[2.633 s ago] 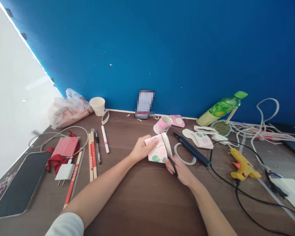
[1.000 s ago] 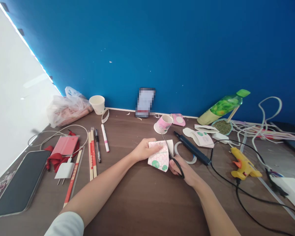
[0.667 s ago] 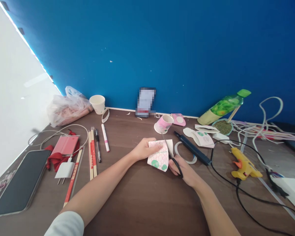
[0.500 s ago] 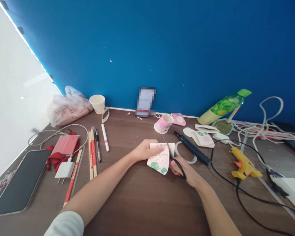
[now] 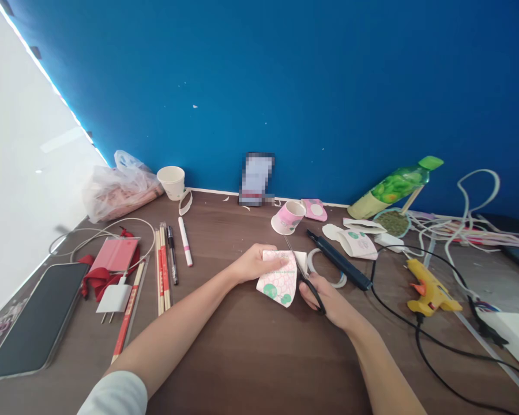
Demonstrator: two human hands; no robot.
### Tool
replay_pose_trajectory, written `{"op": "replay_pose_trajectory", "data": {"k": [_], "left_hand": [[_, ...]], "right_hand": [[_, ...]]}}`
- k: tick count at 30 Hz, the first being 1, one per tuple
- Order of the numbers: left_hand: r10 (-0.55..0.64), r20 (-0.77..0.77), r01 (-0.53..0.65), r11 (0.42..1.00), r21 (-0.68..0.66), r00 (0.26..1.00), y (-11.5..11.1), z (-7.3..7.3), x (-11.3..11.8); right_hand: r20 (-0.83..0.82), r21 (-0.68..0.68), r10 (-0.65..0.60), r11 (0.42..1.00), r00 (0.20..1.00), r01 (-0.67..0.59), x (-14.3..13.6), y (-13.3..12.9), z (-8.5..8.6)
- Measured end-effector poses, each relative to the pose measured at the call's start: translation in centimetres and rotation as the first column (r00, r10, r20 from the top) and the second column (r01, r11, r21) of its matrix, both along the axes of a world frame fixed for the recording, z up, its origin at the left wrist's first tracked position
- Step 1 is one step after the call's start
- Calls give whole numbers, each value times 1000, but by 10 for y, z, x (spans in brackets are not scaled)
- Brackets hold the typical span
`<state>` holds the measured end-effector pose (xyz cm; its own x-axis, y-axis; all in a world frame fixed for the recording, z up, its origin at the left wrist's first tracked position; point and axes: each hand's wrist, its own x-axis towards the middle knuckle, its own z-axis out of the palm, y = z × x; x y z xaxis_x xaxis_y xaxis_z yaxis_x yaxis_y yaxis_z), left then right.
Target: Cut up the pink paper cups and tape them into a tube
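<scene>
My left hand grips a curved piece of patterned paper cup, pink and white with green spots, thumb on its front face. The fingers behind the paper are hidden. My right hand is closed round the black handles of a pair of scissors, whose blades point away from me and lie at the paper's right side. Just beyond the blade tips stands a pink paper cup on a white round rim. A roll of clear tape lies right of the scissors.
Around the hands lie a black curling-iron-like tool, cut cup pieces, a yellow glue gun with black cable, a green-capped bottle, a marker, chopsticks, a white cup and a phone.
The paper piece has shifted and turned very slightly leftward at its lower edge. The right hand and scissors have barely moved; everything else is still.
</scene>
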<state>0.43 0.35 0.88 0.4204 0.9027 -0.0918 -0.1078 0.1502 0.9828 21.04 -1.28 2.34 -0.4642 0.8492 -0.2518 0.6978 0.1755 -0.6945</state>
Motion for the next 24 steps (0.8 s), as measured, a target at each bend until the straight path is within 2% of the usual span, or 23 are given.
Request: {"op": "replay_pose_trajectory", "data": {"k": [6,10,13,15,18,21,24], "left_hand": [[-30,-19,30,999,-18,999,0,0,-1],[-41,-16,40,999,-31,999,-1,-1,-1],[29,23,-28,999,-27,999,1,-4,1],[185,101,-182,982,-41,978,3,-5,3],[399,249,-383,917,-113,883,7,-6,6],[435,339,-395,900,-182,834,7,-4,9],[372,378,-311,926,-214,848,5,-2,10]], "right_hand": [[-11,-5,61,998,998,-61,3,2,-1],[-85,-73,-8,997,996,1,5,3,-2],[-132,-44,-95,995,987,89,10,5,3],[-164,19,-153,987,975,158,10,5,6],[-285,43,-251,961,925,273,1,3,8],[-400,42,-359,912,843,408,-14,-1,2],[-423,30,-475,843,771,537,-22,-2,-9]]}}
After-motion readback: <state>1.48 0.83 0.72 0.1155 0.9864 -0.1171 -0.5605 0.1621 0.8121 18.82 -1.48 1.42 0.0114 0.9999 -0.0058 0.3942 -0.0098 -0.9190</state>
